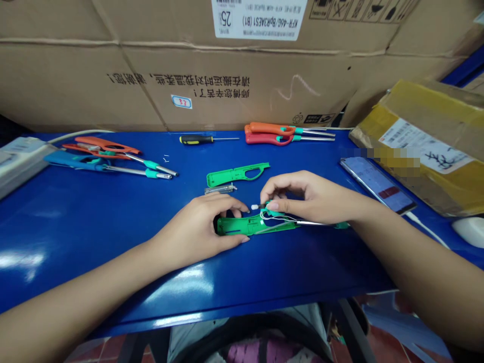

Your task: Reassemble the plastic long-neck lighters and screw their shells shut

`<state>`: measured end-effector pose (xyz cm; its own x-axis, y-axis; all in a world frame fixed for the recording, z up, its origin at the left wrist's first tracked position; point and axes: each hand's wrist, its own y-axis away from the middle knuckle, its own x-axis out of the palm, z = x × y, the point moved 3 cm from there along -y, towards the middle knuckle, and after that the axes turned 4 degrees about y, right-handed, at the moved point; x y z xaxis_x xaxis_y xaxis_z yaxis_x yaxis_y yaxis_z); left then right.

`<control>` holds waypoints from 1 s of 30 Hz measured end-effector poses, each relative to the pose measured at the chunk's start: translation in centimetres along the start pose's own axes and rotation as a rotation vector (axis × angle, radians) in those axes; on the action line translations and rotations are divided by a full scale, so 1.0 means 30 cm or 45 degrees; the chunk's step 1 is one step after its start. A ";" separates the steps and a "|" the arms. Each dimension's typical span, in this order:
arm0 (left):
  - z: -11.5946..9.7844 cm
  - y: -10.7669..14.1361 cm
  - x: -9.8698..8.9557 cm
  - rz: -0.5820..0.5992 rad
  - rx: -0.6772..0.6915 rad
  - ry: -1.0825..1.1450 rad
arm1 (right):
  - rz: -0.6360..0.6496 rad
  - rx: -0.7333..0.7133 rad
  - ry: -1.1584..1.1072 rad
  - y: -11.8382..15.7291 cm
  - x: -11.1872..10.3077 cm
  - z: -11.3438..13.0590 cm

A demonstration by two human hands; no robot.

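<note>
My left hand [200, 224] curls around the left end of an open green lighter shell half [236, 226], its thumb along the near edge and its fingers on the far side. Just above the shell's middle, my right hand [313, 196] pinches a teal trigger [275, 212] joined to an igniter with a white tip [255, 207]. A thin white wire loops below it. From the shell's right end runs a slim metal tube [310, 223], partly behind my right hand. Beyond my hands lie the other green shell half [227, 177] and a clear fuel tank [220, 189].
Behind these lies a black-and-yellow screwdriver [196, 139]. Orange and red lighters [264, 137] rest to its right; blue [75, 161] and orange lighter parts are at left. A phone [378, 185], taped carton [427, 136] and white mouse [469, 232] occupy the right. Cardboard [113, 101] walls the back.
</note>
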<state>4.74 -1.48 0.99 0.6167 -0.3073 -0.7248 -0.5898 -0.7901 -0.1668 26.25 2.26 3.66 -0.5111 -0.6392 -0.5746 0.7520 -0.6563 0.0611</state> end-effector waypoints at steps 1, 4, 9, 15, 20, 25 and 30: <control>-0.001 0.000 0.000 0.000 0.000 0.002 | 0.006 0.008 -0.001 -0.001 0.002 -0.002; -0.002 -0.002 0.002 0.003 -0.004 0.003 | 0.033 0.024 -0.008 -0.008 0.017 -0.010; -0.001 -0.003 0.001 0.010 0.004 -0.002 | 0.069 0.022 -0.016 -0.016 0.034 -0.020; 0.000 -0.001 0.001 -0.001 0.008 -0.012 | -0.010 -0.013 -0.014 -0.005 0.003 -0.005; -0.002 -0.003 0.001 -0.011 0.010 -0.018 | -0.022 -0.005 0.001 -0.005 0.000 -0.003; -0.003 -0.004 0.001 0.003 -0.006 -0.006 | 0.019 0.028 0.008 -0.011 0.018 -0.014; -0.004 -0.005 0.001 0.020 -0.024 -0.003 | 0.074 0.044 0.023 -0.016 0.038 -0.024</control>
<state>4.93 -1.43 1.09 0.6065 -0.3184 -0.7286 -0.5891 -0.7953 -0.1429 25.61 2.13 2.39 -0.4594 -0.6694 -0.5838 0.7653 -0.6320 0.1224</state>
